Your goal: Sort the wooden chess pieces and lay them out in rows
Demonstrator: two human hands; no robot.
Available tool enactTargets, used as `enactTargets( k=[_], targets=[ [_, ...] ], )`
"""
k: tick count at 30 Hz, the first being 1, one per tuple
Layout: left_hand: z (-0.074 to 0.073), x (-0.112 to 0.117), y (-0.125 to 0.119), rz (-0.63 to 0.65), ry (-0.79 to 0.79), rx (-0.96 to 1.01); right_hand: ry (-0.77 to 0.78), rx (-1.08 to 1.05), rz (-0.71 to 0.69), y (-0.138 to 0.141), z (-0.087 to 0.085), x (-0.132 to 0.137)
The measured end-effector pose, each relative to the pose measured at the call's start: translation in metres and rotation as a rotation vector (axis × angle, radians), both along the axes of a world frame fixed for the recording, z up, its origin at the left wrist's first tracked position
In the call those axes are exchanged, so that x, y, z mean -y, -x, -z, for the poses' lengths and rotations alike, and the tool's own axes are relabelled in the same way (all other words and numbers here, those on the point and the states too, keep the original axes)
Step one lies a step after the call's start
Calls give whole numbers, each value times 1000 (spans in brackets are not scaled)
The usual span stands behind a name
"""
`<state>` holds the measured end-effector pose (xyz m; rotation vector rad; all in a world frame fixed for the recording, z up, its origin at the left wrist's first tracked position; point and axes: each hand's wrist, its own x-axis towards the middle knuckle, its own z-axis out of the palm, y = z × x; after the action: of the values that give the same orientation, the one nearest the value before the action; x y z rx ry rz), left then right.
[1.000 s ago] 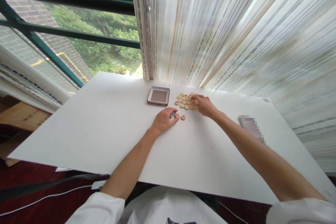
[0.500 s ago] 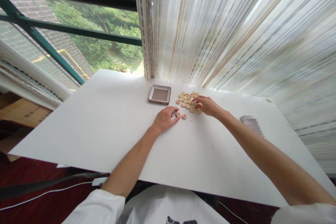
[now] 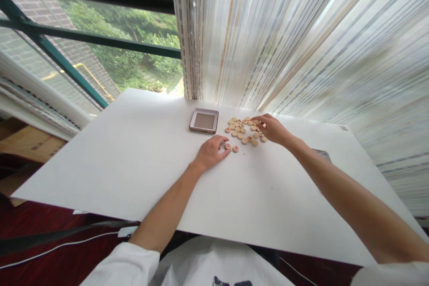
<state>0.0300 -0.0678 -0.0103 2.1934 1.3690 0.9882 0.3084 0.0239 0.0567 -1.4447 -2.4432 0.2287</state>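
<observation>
Several round wooden game pieces [image 3: 241, 129] with red or dark marks lie spread on the white table [image 3: 134, 161]. My right hand [image 3: 273, 128] rests at the right edge of this cluster, fingers bent and touching the pieces; whether it holds one is hidden. My left hand [image 3: 211, 151] lies palm down on the table, fingers loosely curled, its fingertips against two separate pieces [image 3: 231, 147] nearer to me. A small square box [image 3: 203, 121] with a brown rim and a pale inside sits just left of the cluster.
A striped curtain [image 3: 284, 40] hangs along the far and right edges of the table. A window with green frames [image 3: 83, 40] is at the back left. A dark flat object [image 3: 322, 154] lies behind my right forearm. A cable [image 3: 60, 246] runs under the table's near edge.
My right hand has slid from the middle of the cluster to its right edge, and pieces now lie uncovered further right. My left hand has stayed by the two near pieces.
</observation>
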Motion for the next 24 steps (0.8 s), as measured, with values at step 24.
enactTargets(
  k=[24],
  targets=[
    [-6,16,-16,242,8,157,402,-322,-233,46,21,108]
  ],
)
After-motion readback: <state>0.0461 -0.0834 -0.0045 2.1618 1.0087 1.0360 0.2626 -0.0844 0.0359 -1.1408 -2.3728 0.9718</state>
